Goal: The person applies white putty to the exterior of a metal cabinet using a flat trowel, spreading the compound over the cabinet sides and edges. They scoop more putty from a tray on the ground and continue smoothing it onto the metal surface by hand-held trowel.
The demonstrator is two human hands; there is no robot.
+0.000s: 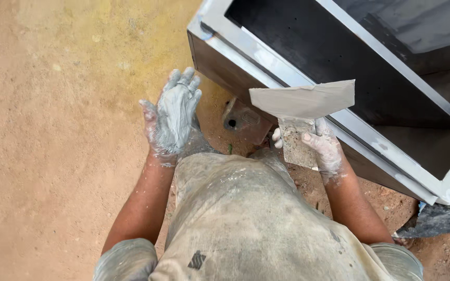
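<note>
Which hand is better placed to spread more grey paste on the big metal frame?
Probably the right hand: it grips the putty knife, whose blade lies beside the metal frame. The left hand is open, paste-coated, held away over the dirt.

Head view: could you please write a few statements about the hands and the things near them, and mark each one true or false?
1. The right hand holds a wide putty knife. True.
2. The left hand grips a brush. False: it is open and holds nothing, coated in grey paste.
3. The metal cabinet lies on bare dirt ground. True.
4. The putty knife's blade rests flat on the ground. False: it is held up, in front of the cabinet's edge.
</note>
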